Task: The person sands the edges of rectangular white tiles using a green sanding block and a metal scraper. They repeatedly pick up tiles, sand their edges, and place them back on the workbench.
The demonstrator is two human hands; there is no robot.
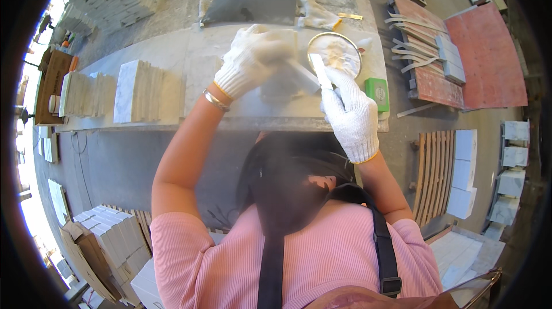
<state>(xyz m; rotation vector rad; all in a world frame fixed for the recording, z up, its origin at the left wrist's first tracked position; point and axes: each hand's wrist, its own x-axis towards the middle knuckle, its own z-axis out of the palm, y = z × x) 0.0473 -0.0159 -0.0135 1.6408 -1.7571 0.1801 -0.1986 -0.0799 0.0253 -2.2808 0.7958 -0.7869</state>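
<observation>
My left hand, in a white knit glove, is raised over the worktable left of a round tin. Motion smears its fingers, and what they hold, if anything, cannot be made out. A blurred pale strip slants from near those fingers toward my right hand. My gloved right hand is closed on a flat white spatula-like tool, held upright just in front of the tin. Whitish paste with tan patches fills the tin. Beside my right hand lies a small green box.
Marble-look tiles stand on edge in rows on the table at left. Farther back are a dark sheet bearing a small tile, and a loose glove. A red board and wooden pallet lie right.
</observation>
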